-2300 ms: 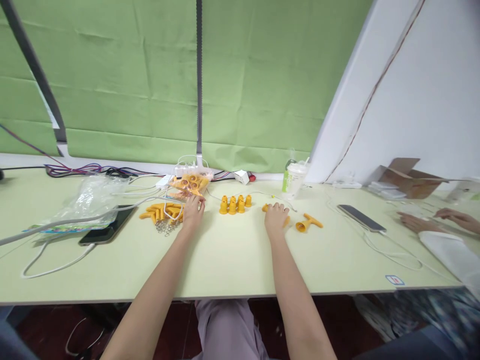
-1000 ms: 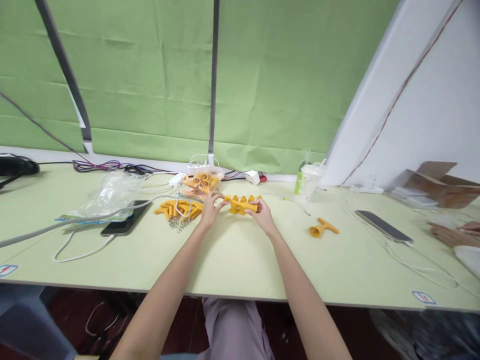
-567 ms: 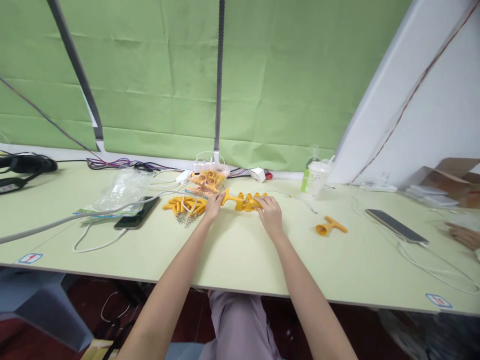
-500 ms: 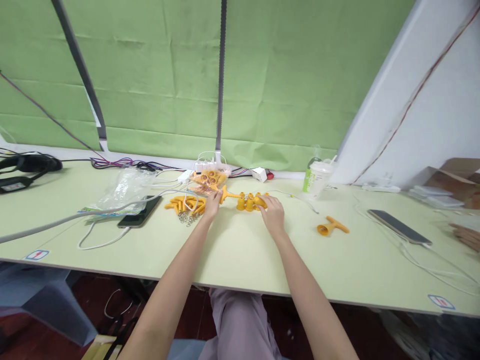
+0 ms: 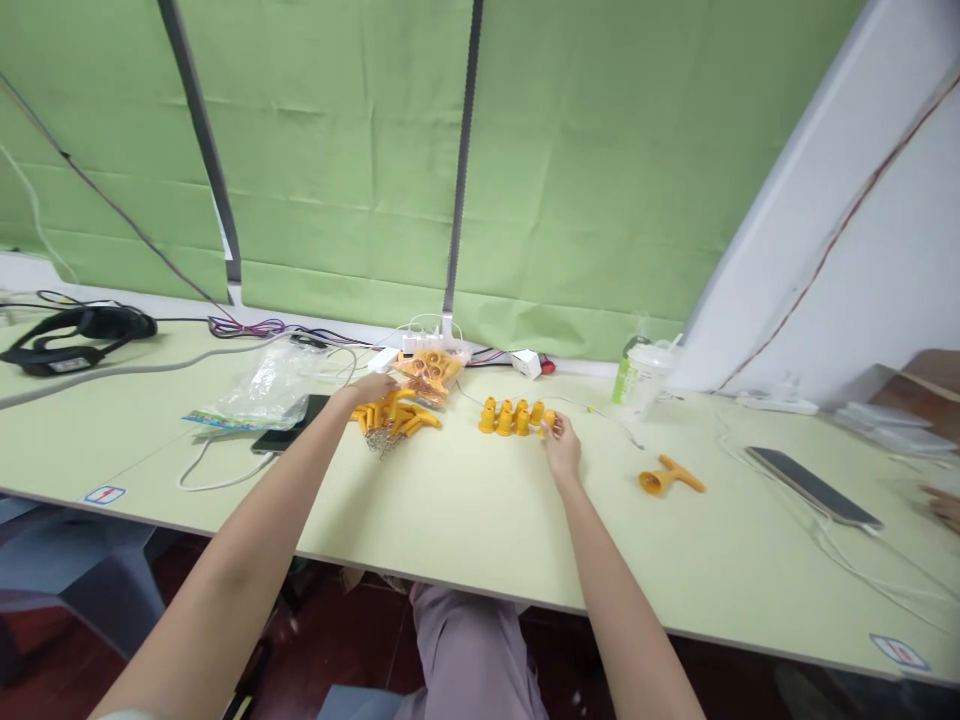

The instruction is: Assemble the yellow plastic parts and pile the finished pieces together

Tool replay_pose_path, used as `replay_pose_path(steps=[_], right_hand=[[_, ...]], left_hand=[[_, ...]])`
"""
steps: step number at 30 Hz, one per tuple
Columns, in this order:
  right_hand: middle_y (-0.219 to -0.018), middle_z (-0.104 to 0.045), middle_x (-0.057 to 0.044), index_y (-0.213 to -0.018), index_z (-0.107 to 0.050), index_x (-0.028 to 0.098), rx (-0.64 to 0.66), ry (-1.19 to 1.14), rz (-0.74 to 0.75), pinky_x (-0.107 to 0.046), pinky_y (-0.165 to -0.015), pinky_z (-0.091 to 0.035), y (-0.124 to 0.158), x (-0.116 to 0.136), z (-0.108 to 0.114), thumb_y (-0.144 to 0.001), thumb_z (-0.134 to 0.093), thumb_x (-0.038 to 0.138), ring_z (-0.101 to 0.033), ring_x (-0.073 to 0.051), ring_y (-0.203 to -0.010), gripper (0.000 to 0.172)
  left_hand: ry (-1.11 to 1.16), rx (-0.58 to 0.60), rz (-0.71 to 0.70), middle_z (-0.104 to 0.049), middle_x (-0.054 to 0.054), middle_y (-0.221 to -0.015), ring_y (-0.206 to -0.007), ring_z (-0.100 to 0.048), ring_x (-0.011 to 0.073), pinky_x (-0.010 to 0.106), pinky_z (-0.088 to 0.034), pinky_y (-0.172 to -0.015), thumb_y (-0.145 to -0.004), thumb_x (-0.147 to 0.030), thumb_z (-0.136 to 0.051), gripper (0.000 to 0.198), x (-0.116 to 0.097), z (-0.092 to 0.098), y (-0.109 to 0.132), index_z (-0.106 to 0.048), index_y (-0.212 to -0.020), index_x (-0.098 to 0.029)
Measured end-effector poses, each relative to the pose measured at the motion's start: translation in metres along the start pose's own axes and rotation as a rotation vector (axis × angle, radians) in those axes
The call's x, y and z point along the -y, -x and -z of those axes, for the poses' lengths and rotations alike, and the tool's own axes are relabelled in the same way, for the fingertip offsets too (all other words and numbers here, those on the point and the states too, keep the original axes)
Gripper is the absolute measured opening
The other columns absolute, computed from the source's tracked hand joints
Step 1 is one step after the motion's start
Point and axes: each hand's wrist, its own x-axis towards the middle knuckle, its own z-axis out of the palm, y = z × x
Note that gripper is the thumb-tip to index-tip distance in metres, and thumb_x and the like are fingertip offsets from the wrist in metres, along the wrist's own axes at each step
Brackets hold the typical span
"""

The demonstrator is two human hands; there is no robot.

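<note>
My right hand (image 5: 562, 452) pinches a yellow bell-shaped plastic piece (image 5: 549, 418) at the right end of a cluster of similar upright yellow pieces (image 5: 505, 418). Over the far edge of a pile of yellow handles with metal screw ends (image 5: 397, 418) is my left hand (image 5: 372, 388). Its fingers are too small and partly hidden to show whether they grip a handle. Just beyond it lies a clear plastic bag of yellow parts (image 5: 431, 368). Off to the right, a yellow T-shaped piece with a flared cup (image 5: 670, 475) rests on its side.
A clear plastic bag (image 5: 266, 385) partly covers a phone (image 5: 289, 430) on the left, near a black headset (image 5: 82, 335). A lidded cup (image 5: 646, 380) stands at the back right. Another phone (image 5: 814, 485) lies on the right with a white cable. Cables run along the back edge.
My left hand has moved left from beside the bell-shaped pieces to the handle pile; the long yellow piece it held is out of the cluster. My right hand stays by the cluster. The view has shifted.
</note>
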Motion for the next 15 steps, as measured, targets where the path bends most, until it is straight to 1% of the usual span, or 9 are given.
replay_pose_path(steps=[1,3,5,7,10,12,15], right_hand=[[-0.109,-0.066,-0.012,-0.113,-0.058,0.017,0.018,-0.013,0.02,-0.037,-0.086,-0.046,0.0,-0.001,-0.002,-0.077,-0.051,0.042,-0.062,-0.022,-0.094,0.045],[-0.108,-0.064,-0.012,-0.111,-0.059,0.016,0.044,0.005,0.091,-0.037,-0.086,-0.046,0.0,-0.002,-0.005,-0.076,-0.052,0.043,-0.06,-0.022,-0.092,0.045],[-0.104,-0.062,-0.011,-0.107,-0.062,0.017,0.025,0.085,0.175,-0.038,-0.087,-0.044,0.002,-0.002,-0.005,-0.075,-0.054,0.043,-0.057,-0.023,-0.094,0.042],[-0.097,-0.06,-0.009,-0.106,-0.063,0.018,-0.001,0.165,0.214,-0.038,-0.085,-0.043,0.004,-0.001,-0.004,-0.075,-0.053,0.043,-0.056,-0.023,-0.091,0.041],[-0.081,-0.058,-0.004,-0.111,-0.061,0.018,0.029,0.202,0.14,-0.033,-0.071,-0.044,0.007,0.0,-0.002,-0.077,-0.05,0.044,-0.056,-0.021,-0.076,0.044],[-0.073,-0.057,-0.001,-0.11,-0.06,0.019,0.053,0.22,0.085,-0.03,-0.062,-0.041,0.008,0.001,-0.001,-0.077,-0.051,0.044,-0.055,-0.019,-0.067,0.042],[-0.071,-0.059,0.0,-0.105,-0.06,0.023,0.042,0.264,0.076,-0.028,-0.059,-0.038,0.009,0.001,0.0,-0.077,-0.053,0.044,-0.056,-0.019,-0.067,0.035]], left_hand=[[-0.063,0.023,0.0,-0.049,0.002,-0.051,-0.058,-0.05,0.0167,0.027,-0.041,-0.063,-0.07,-0.032,-0.063,0.03,0.003,0.002,0.0,-0.05,-0.046,-0.019],[-0.112,-0.02,-0.006,-0.049,0.004,-0.054,-0.068,-0.054,0.0198,0.03,-0.042,-0.07,-0.07,-0.029,-0.062,0.028,0.007,0.002,0.003,-0.05,-0.047,-0.019],[-0.164,-0.052,-0.013,-0.049,0.005,-0.058,-0.076,-0.055,0.0227,0.032,-0.041,-0.076,-0.072,-0.028,-0.059,0.027,0.009,-0.004,0.006,-0.051,-0.048,-0.019],[-0.196,-0.065,-0.02,-0.049,0.006,-0.061,-0.079,-0.055,0.0234,0.034,-0.041,-0.079,-0.073,-0.027,-0.057,0.025,0.011,-0.012,0.009,-0.052,-0.05,-0.019],[-0.228,-0.055,-0.032,-0.05,0.005,-0.065,-0.078,-0.054,0.0227,0.036,-0.041,-0.081,-0.074,-0.027,-0.057,0.021,0.014,-0.023,0.014,-0.055,-0.054,-0.018],[-0.258,-0.086,-0.059,-0.052,0.006,-0.069,-0.08,-0.054,0.0232,0.037,-0.041,-0.082,-0.075,-0.026,-0.055,0.019,0.017,-0.028,0.017,-0.058,-0.059,-0.017],[-0.273,-0.162,-0.123,-0.056,0.008,-0.081,-0.087,-0.053,0.0235,0.036,-0.041,-0.084,-0.078,-0.02,-0.05,0.014,0.015,-0.033,0.02,-0.063,-0.076,-0.017]])
